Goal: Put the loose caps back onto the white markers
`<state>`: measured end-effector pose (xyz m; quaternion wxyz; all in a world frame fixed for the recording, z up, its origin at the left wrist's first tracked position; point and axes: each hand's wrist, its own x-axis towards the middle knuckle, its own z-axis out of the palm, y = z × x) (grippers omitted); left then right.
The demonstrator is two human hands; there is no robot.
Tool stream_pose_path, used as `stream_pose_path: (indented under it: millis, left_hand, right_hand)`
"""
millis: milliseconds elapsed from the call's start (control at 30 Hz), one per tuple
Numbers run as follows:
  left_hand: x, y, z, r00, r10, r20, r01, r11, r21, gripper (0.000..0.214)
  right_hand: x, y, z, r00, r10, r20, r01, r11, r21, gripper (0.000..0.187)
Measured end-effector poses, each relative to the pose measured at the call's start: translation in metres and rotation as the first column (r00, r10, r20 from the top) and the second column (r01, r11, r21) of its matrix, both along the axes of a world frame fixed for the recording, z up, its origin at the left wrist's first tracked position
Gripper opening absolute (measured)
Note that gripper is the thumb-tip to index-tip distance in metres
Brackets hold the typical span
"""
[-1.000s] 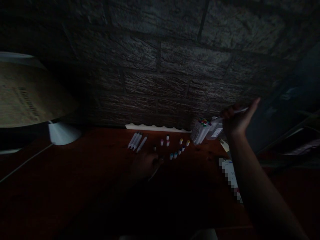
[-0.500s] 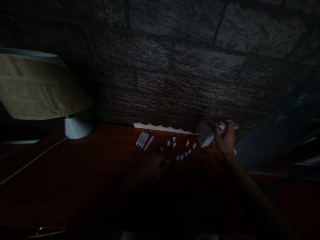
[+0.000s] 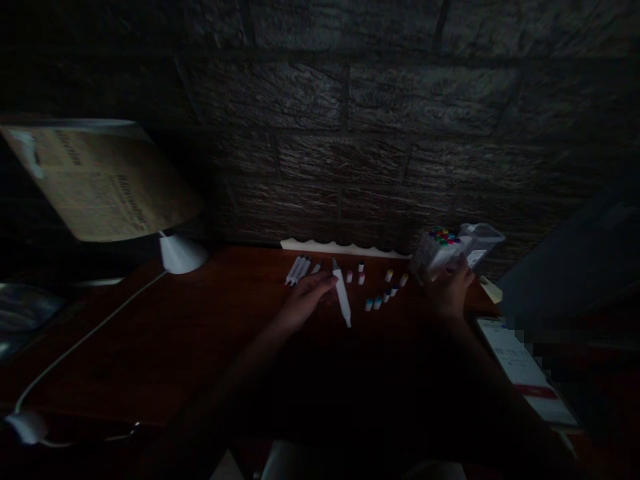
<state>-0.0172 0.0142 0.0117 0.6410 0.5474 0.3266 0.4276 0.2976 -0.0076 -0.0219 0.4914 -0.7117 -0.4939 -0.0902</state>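
Observation:
A white marker [image 3: 343,297] is pinched in my left hand [image 3: 307,297], raised over the table, its dark tip pointing to the wall. Behind that hand lie several white markers [image 3: 300,268] side by side. Small loose caps in pink [image 3: 361,278], yellow [image 3: 389,275], blue [image 3: 394,291] and teal [image 3: 369,305] stand to the right of the held marker. My right hand [image 3: 450,287] is closed at the front right of a clear marker case [image 3: 425,253], which is full of markers with coloured ends. Its transparent lid [image 3: 483,241] hangs open; shadow partly hides the fingers.
A lamp with a newsprint shade [image 3: 125,183] and white base [image 3: 183,253] stands at left, its cord trailing forward. A white scalloped strip [image 3: 345,249] runs along the brick wall [image 3: 310,160]. Printed paper [image 3: 525,367] lies at right. The room is very dark.
My left hand has lifted, bringing the white marker upright into view. The case, tilted under my right hand before, now stands more upright, and that hand is lower on it. The view has shifted.

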Motion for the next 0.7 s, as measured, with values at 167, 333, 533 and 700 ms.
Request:
stream_pose_path:
  millis: [167,333,533,700]
  left_hand:
    - [0.003,-0.003,-0.003,0.998,-0.052,0.044,0.052,0.999,0.008,0.026]
    - [0.005,-0.002,-0.005,0.997,-0.057,0.058,0.055,0.998,0.026,0.025]
    - [0.008,-0.007,0.001,0.987,-0.064,0.150,0.072,0.996,-0.047,0.028]
    - [0.004,-0.003,0.001,0.965,-0.057,0.256,0.090,0.989,-0.117,0.025]
  right_hand:
    - [0.020,0.020,-0.016,0.998,-0.047,-0.052,0.042,0.994,-0.096,0.057]
    - [0.021,0.032,-0.017,0.990,-0.104,-0.092,0.094,0.990,-0.101,0.062]
    - [0.021,0.042,-0.010,0.993,-0.047,-0.112,0.035,0.994,-0.102,0.053]
    - [0.003,0.022,0.002,0.996,-0.036,-0.076,0.037,0.999,0.011,0.072]
